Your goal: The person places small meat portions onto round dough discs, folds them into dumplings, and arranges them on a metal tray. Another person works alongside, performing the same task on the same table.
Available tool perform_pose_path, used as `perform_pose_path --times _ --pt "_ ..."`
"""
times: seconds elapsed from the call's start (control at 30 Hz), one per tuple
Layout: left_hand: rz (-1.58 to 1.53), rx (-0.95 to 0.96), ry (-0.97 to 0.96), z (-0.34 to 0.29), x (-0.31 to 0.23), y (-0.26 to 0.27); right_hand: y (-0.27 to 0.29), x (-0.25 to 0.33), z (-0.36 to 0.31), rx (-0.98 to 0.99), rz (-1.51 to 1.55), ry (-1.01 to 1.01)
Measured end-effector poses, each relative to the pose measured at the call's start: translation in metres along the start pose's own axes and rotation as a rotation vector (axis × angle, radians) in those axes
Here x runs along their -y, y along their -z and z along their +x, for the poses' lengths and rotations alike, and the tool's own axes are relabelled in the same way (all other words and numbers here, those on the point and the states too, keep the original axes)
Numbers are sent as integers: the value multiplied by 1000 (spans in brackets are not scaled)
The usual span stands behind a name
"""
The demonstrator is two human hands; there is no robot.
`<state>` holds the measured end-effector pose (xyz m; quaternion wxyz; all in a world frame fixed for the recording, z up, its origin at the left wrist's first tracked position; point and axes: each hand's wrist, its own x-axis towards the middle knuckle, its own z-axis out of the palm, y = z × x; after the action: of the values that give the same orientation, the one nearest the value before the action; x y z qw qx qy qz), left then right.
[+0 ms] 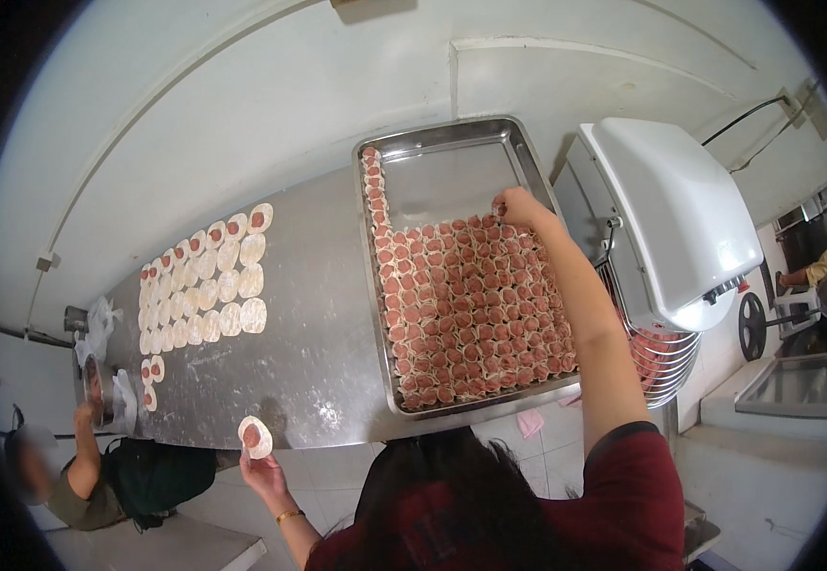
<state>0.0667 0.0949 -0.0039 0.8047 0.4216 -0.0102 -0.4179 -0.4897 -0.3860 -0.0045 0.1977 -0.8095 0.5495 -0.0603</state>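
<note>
The right hand [518,206] reaches over the tray [452,138], fingers pinched together on a dumpling [499,211] at the far edge of the packed rows [471,314] that fill the tray's near part. The left hand [263,468] is off the near-left of the tray, below the table [318,352] edge, fingers closed around a wrapper [255,436] with red filling. Left of the tray, more wrappers [204,295] lie in rows. A white mixer [680,219] stands right of the tray. Another person [99,476] sits far left of it.
</note>
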Motion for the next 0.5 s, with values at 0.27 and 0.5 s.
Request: perform_pose_path --times 0.27,0.5 --pt "94 -15 -12 3 13 -11 20 3 -12 112 -30 15" --pt "91 -38 -9 -8 21 -16 15 4 -9 10 55 123"
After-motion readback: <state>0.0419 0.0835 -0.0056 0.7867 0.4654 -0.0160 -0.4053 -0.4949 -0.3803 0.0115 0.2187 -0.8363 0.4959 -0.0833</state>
